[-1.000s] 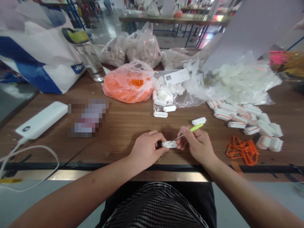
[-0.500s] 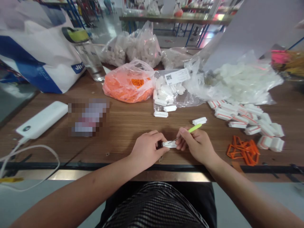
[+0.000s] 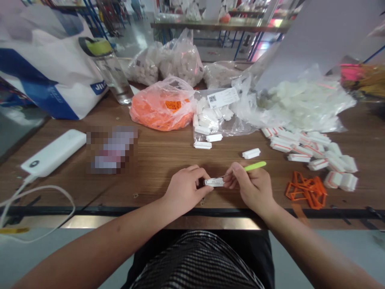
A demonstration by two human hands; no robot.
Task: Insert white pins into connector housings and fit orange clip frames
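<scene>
Between my hands lies a small white plastic strip with a row of dark holes [image 3: 214,182]. My left hand [image 3: 187,188] pinches its left end between thumb and forefinger. In my right hand [image 3: 252,185] is a thin pointed pick with a yellow-green handle [image 3: 255,165]; its metal shaft reaches left over the strip's top edge. My right fingertips are close against the strip's right end; whether they grip it is hidden. Behind my right hand rests a single white plastic piece [image 3: 251,153]. Orange plastic frames [image 3: 306,190] lie in a heap to the right.
White pieces with orange bands [image 3: 314,150] are piled at the right. Beyond my hands sit a bag of orange parts [image 3: 162,105] and an opened bag of white pieces [image 3: 210,114]. A power bank [image 3: 54,152], a bottle [image 3: 114,76] and a large carrier bag [image 3: 45,64] stand left.
The pick has tilted flatter, its handle swinging down and to the right, with my right hand shifting slightly right. My left hand keeps its hold on the white strip.
</scene>
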